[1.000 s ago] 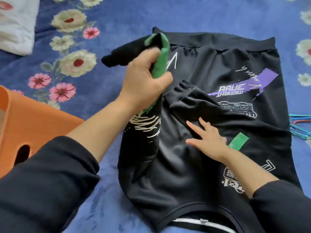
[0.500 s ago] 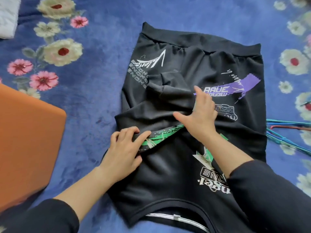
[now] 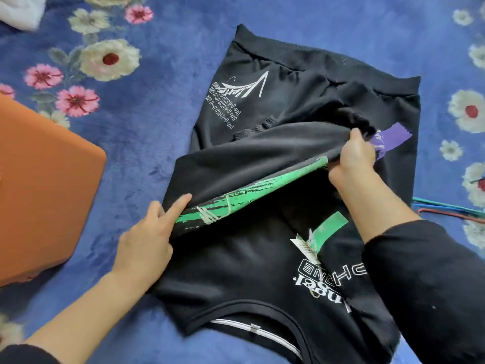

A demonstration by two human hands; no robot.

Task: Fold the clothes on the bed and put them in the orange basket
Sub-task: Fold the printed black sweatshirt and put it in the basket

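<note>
Keep the raised green-printed fold taut and level as you lay it across the black printed jersey sweatshirt, square to its sides. Your left hand pinches the fold at lower centre-left and your right hand grips it at centre-right. The two are well apart, with the sweatshirt spread between them on the blue flowered bed and the orange plastic basket at the left edge.

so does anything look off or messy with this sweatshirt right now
Nothing damaged or spilled. On the black sweatshirt, the folded-over sleeve slants across, lifted between the left hand and right hand, fabric bunched at the right hand. Coloured hangers lie loose on the blanket at the right edge.
</note>
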